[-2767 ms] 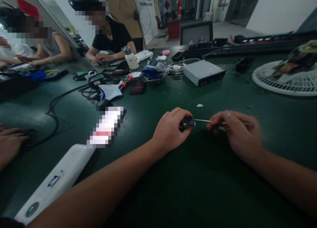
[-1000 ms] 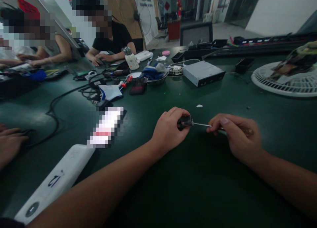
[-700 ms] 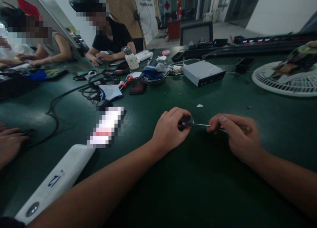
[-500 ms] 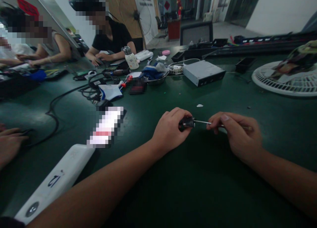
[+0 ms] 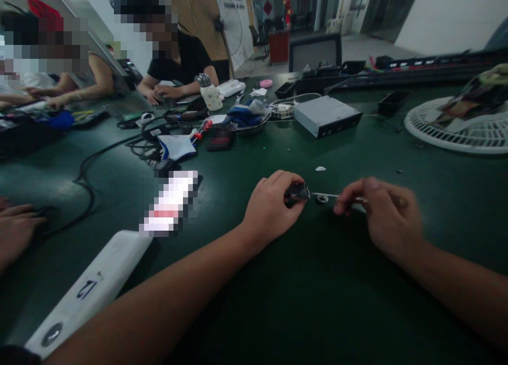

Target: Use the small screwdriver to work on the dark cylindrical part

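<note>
Screwdriver shaft between left hand and right hand

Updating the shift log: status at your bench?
Left hand gripping dark part; right hand pinching thin metal rod; small metal ring by rod.

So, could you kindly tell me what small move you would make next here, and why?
I'd probably steady the small metal ring with the right hand: it sits at the thin metal rod, next to the dark glossy piece the left hand grips. Whether it's on the rod, I cannot tell.
</note>
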Action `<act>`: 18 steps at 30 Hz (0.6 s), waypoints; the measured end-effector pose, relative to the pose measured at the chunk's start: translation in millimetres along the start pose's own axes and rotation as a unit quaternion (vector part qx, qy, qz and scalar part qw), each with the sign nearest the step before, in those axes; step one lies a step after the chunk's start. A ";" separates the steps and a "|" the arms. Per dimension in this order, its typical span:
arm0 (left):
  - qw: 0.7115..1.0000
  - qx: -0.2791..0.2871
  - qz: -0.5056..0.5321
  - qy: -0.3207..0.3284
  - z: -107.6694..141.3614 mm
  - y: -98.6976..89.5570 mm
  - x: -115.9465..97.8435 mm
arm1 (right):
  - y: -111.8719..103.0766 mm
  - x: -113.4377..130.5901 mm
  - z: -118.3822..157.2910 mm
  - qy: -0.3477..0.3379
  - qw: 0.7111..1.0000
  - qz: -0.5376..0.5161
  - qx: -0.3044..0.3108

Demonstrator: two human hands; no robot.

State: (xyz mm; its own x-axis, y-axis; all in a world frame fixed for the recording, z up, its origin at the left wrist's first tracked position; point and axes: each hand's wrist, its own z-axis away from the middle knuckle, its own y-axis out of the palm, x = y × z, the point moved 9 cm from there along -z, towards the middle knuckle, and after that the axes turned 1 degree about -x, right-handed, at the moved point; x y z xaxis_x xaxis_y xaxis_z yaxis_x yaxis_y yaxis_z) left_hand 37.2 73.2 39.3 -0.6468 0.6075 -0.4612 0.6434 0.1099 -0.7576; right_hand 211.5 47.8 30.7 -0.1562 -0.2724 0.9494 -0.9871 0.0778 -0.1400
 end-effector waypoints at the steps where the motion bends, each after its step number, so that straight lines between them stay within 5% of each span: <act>1: 1.000 -0.007 0.002 -0.007 0.2 -0.9 1.8 | -1.2 -0.4 0.3 0.006 1.000 -0.010 -0.012; 6: 0.999 -0.027 0.007 -0.027 0.7 -3.3 5.1 | -2.7 2.1 -1.3 -0.016 0.997 0.068 -0.033; 12: 0.999 -0.020 0.011 -0.039 -0.6 -3.5 4.2 | 18.0 -5.3 -6.7 -0.059 0.953 0.289 0.068; 18: 0.999 -0.005 0.014 -0.043 -0.4 -2.5 2.5 | 23.5 -10.5 -5.0 -0.054 0.942 0.314 0.106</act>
State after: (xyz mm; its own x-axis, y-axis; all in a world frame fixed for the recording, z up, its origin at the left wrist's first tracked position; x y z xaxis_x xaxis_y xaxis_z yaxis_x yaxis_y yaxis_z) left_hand 34.1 74.8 40.2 -0.6608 0.5400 -0.5213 0.6659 0.1014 -0.7391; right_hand 190.2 57.3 18.9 -0.7023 -0.3341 0.6286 -0.6826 0.0653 -0.7279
